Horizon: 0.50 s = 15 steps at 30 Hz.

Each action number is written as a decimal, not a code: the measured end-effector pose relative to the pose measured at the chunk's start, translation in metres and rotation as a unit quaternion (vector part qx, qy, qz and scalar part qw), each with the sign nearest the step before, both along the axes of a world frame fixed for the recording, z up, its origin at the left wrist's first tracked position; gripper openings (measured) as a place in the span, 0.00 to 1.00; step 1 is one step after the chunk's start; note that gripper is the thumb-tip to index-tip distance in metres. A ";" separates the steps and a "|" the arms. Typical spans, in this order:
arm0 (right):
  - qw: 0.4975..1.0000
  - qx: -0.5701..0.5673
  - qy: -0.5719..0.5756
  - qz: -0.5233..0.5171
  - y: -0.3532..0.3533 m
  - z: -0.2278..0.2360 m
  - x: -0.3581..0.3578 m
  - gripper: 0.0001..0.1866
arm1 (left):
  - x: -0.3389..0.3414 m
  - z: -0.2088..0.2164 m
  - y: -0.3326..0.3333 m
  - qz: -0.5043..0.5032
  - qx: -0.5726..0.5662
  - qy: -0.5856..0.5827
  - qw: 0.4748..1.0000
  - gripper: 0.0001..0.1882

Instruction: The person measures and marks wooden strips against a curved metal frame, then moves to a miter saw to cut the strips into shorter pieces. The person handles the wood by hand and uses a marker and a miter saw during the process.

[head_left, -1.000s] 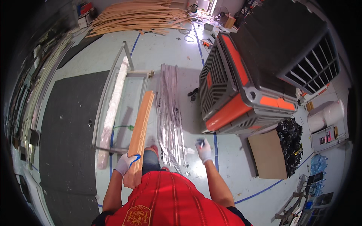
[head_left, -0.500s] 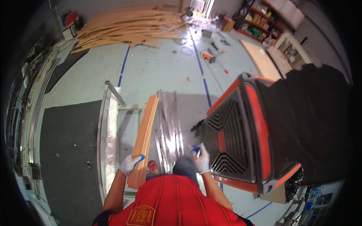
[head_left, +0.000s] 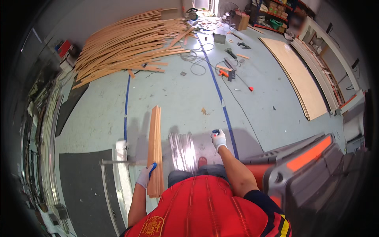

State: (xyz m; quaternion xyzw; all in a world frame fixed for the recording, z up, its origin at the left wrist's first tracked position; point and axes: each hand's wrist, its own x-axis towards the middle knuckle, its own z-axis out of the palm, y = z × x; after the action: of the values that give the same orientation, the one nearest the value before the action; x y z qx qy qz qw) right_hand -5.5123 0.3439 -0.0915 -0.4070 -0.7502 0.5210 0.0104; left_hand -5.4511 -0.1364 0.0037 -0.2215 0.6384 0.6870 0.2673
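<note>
My left hand [head_left: 146, 175], in a white glove with blue on the fingers, is closed around the side of a bundle of long wooden strips [head_left: 155, 138]. The bundle points away from me along my left side, its near end beside my red shirt. My right hand [head_left: 219, 140], gloved alike, is held out ahead with its fingers curled. A small dark blue and red patch shows at its fingers; what it grips cannot be made out. Between the hands, a bundle of shiny, plastic-wrapped lengths [head_left: 182, 152] lies on the floor.
A grey and orange machine [head_left: 300, 173] stands close on my right. At left are a metal frame [head_left: 106, 185], a dark mat [head_left: 79, 177] and stacked long profiles [head_left: 49, 150]. Ahead lie a large pile of wooden strips [head_left: 126, 43], cables [head_left: 197, 59] and tools. Boards [head_left: 294, 75] lie at right.
The view has moved forward and the machine now sits lower at the right. My right hand has reached out ahead, away from the machine. The wooden strips remain in my left hand.
</note>
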 end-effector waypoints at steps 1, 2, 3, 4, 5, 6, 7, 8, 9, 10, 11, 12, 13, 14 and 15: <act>0.998 0.015 0.055 0.030 0.016 0.006 -0.031 0.14 | -0.017 0.004 0.011 0.010 -0.010 -0.018 1.000 0.33; 0.996 0.023 0.073 0.046 0.028 0.017 -0.062 0.14 | -0.032 0.007 0.017 0.024 -0.016 -0.034 0.999 0.34; 0.994 0.029 0.082 0.060 0.048 0.030 -0.096 0.14 | -0.050 0.003 0.032 0.042 -0.016 -0.061 0.997 0.34; 0.983 0.084 0.140 0.080 0.062 0.043 -0.123 0.14 | -0.069 -0.002 0.040 0.042 -0.027 -0.064 0.997 0.36; 0.983 0.091 0.126 0.098 0.083 0.055 -0.150 0.14 | -0.088 -0.009 0.048 0.047 -0.039 -0.091 0.994 0.37; 0.979 0.101 0.137 0.116 0.104 0.061 -0.178 0.14 | -0.113 -0.024 0.057 0.051 -0.043 -0.117 0.991 0.38; 0.981 0.105 0.109 0.117 0.129 0.065 -0.208 0.14 | -0.141 -0.041 0.066 0.057 -0.051 -0.150 0.986 0.38; 0.981 0.113 0.105 0.122 0.156 0.062 -0.233 0.14 | -0.167 -0.062 0.075 0.065 -0.066 -0.185 0.978 0.39; 0.982 0.117 0.087 0.124 0.184 0.052 -0.259 0.14 | -0.194 -0.084 0.085 0.065 -0.060 -0.167 0.982 0.40; 0.977 0.150 0.109 0.106 0.212 0.038 -0.279 0.14 | -0.231 -0.109 0.094 0.063 -0.059 -0.143 0.986 0.42; 0.990 0.116 0.019 0.077 0.246 0.021 -0.296 0.14 | -0.269 -0.131 0.105 0.061 -0.059 -0.119 0.989 0.43; 0.982 0.176 -0.031 0.060 0.277 0.001 -0.312 0.14 | -0.312 -0.151 0.114 0.050 -0.066 -0.109 0.991 0.45; 0.991 0.130 -0.030 0.012 0.308 -0.019 -0.318 0.15 | -0.355 -0.166 0.123 0.026 -0.074 -0.110 0.991 0.46; 0.986 0.152 -0.071 -0.016 0.338 -0.038 -0.319 0.21 | -0.403 -0.176 0.135 -0.019 -0.115 -0.128 0.985 0.48; 0.977 0.162 -0.117 -0.072 0.362 -0.057 -0.321 0.27 | -0.451 -0.181 0.148 -0.055 -0.072 -0.114 0.989 0.50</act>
State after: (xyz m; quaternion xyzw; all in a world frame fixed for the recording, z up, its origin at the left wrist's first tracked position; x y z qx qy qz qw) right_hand -5.8332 0.7054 -0.1490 -0.5109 -0.7894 0.3393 0.0257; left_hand -5.9022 0.0113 -0.1770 -0.2812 0.6628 0.5939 0.3591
